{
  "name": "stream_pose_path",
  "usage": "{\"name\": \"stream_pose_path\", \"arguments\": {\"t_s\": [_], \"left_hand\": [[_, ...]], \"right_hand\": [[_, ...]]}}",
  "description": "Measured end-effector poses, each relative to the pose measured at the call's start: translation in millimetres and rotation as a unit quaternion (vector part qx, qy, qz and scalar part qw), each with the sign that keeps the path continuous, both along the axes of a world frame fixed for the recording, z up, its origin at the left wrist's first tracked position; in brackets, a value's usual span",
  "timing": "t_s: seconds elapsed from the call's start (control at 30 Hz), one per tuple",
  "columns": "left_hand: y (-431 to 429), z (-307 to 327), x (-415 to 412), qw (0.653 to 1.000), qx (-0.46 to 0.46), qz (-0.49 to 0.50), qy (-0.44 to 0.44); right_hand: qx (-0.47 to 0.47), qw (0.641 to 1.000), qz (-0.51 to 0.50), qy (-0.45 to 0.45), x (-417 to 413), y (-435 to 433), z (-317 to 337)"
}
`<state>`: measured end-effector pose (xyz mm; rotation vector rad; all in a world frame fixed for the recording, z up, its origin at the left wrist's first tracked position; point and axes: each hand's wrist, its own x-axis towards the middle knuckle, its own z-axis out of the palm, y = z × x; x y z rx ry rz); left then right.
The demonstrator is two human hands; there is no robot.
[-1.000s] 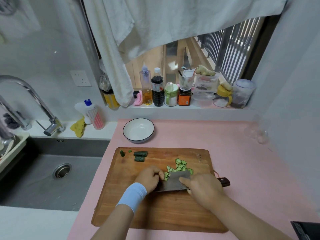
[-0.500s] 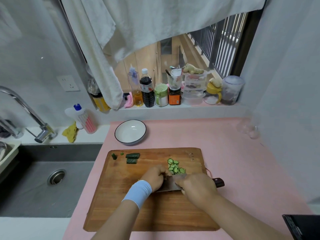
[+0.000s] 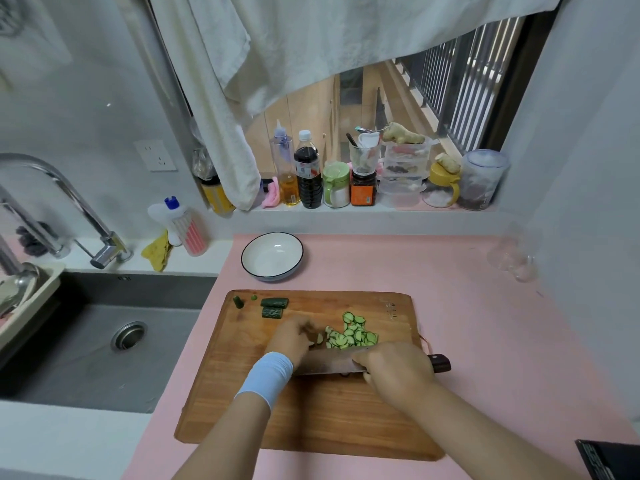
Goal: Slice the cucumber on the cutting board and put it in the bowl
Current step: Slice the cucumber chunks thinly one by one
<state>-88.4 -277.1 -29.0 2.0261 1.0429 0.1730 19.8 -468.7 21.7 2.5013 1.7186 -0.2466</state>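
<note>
A wooden cutting board lies on the pink counter. A pile of thin cucumber slices sits near its far right part. Two dark cucumber chunks and small end bits lie at its far left. My left hand, with a pale blue wristband, is curled next to the slices; whatever it holds is hidden under the fingers. My right hand grips a cleaver whose blade lies against the slices, its dark handle end poking out to the right. A white bowl with a dark rim stands empty behind the board.
A grey sink with a chrome tap lies to the left. Bottles and jars line the window ledge under a hanging white cloth. A clear glass stands at the far right. A dark object sits at the bottom right corner.
Both hands and the cleaver stay at the slice pile on the board; my left hand has shifted slightly left of the slices. The camera view has swung a little.
</note>
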Motion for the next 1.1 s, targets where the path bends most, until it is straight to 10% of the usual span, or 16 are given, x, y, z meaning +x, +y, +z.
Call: {"name": "stream_pose_path", "arguments": {"t_s": [0.2, 0.4, 0.57, 0.87, 1.1], "left_hand": [[10, -7, -13, 0.989, -0.067, -0.041, 0.126], [-1, 12, 5, 0.996, -0.064, -0.047, -0.039], [8, 7, 6, 0.986, -0.076, -0.147, 0.023], [81, -7, -65, 0.979, 0.056, 0.162, -0.114], [62, -67, -89, 0.964, 0.173, -0.155, 0.128]], "right_hand": [[-0.005, 1.0, 0.02, -0.005, -4, 8, 10], [-0.014, 1.0, 0.011, -0.009, -10, 17, 22], [-0.032, 0.999, -0.008, -0.014, -19, 29, 25], [0.002, 0.989, -0.124, 0.078, -29, 47, 18], [0.084, 0.935, -0.286, 0.192, -47, 64, 7]]}}
